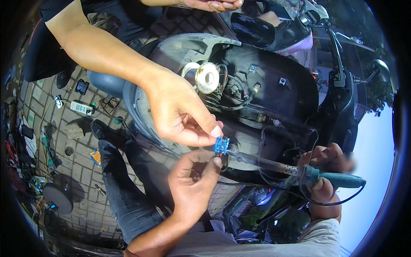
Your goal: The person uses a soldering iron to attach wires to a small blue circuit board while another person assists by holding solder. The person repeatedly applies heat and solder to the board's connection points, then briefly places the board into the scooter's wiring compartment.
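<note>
My left hand (195, 182) is closed in a pinch on a thin red wire (221, 155) at the lower edge of a small blue circuit board (221, 144). A co-worker's hand (184, 109), reaching in from the upper left, grips the board's upper edge between thumb and fingers. My right hand (324, 157) is wrapped round the green handle of a soldering iron (338, 180). The iron points left, its tip at or very close to the board's right edge; contact is hard to tell. Wisps of smoke hang around its metal barrel.
Behind the hands lies an opened scooter body (274, 96) with a pale cylindrical part (208, 78) and loose wiring. A power strip (82, 107), a dark round disc (58, 198) and scattered parts lie on the paving at left. Another hand (218, 5) shows at the top.
</note>
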Action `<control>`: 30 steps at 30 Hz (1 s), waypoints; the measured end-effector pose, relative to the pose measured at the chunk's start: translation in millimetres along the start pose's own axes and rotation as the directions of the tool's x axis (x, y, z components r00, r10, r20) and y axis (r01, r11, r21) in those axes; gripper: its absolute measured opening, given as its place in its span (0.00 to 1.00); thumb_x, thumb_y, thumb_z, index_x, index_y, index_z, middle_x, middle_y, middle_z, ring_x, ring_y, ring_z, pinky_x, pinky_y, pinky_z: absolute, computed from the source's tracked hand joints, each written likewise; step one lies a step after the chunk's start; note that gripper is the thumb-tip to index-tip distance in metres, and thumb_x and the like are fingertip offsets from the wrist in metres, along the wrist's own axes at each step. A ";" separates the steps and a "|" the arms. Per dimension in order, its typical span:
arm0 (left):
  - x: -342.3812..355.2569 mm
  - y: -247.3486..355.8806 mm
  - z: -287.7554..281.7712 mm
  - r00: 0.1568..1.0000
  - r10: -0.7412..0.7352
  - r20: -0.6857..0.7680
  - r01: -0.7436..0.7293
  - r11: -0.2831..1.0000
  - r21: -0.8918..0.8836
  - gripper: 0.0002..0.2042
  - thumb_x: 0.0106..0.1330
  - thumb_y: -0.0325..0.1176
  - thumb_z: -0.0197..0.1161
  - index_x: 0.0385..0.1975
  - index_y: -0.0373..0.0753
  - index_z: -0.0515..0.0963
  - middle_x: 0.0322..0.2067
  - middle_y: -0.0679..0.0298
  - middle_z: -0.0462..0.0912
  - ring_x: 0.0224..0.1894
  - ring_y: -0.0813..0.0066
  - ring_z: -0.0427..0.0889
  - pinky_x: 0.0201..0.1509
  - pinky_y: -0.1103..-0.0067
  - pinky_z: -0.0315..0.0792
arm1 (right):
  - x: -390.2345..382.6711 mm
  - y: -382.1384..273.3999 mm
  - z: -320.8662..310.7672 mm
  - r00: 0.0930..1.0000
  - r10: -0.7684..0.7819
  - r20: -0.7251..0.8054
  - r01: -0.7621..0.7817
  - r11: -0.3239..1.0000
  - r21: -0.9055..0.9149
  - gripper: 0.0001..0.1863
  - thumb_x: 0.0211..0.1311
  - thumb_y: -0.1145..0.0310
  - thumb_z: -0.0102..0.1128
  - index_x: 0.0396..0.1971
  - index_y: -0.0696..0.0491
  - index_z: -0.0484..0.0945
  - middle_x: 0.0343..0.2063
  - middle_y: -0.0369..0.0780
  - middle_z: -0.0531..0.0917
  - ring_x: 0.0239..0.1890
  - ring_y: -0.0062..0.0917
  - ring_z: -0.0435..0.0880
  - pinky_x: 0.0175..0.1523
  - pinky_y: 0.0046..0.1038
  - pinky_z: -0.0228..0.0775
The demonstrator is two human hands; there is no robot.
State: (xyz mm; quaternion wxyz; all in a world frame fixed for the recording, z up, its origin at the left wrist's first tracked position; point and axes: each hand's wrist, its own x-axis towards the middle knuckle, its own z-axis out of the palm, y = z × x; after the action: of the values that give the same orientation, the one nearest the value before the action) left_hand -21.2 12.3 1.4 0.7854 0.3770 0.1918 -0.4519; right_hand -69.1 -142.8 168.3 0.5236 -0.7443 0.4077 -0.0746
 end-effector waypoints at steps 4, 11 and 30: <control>3.2 5.9 -2.4 0.985 -0.170 0.017 0.171 0.974 -0.150 0.04 0.61 0.21 0.60 0.35 0.28 0.77 0.29 0.65 0.80 0.31 0.86 0.75 0.37 0.88 0.68 | 0.1 -3.0 0.7 0.999 0.048 -0.026 -0.048 0.999 0.004 0.28 0.33 0.56 0.77 0.25 0.48 0.63 0.18 0.32 0.66 0.19 0.16 0.67 0.30 0.19 0.68; 8.3 11.2 -2.8 0.953 -0.298 0.054 0.303 0.933 -0.195 0.04 0.61 0.23 0.60 0.30 0.29 0.78 0.26 0.65 0.80 0.29 0.85 0.74 0.35 0.87 0.67 | -3.1 -1.7 -4.4 0.996 0.073 -0.046 -0.076 0.994 -0.075 0.28 0.30 0.56 0.76 0.25 0.48 0.64 0.17 0.32 0.66 0.20 0.18 0.68 0.29 0.20 0.67; 15.6 10.3 4.6 0.967 -0.255 -0.019 0.251 0.962 -0.105 0.03 0.60 0.18 0.54 0.30 0.29 0.76 0.26 0.61 0.78 0.26 0.80 0.76 0.33 0.83 0.71 | 6.3 13.3 -5.2 0.946 -0.255 0.199 0.291 0.939 -0.184 0.24 0.39 0.57 0.74 0.28 0.55 0.69 0.16 0.40 0.73 0.13 0.21 0.71 0.18 0.19 0.64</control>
State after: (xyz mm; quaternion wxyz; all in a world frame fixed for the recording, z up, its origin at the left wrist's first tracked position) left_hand -4.5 3.1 -1.3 0.7361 0.3164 0.2737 -0.5321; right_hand -74.8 -152.4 157.5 0.4592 -0.8488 0.2591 -0.0385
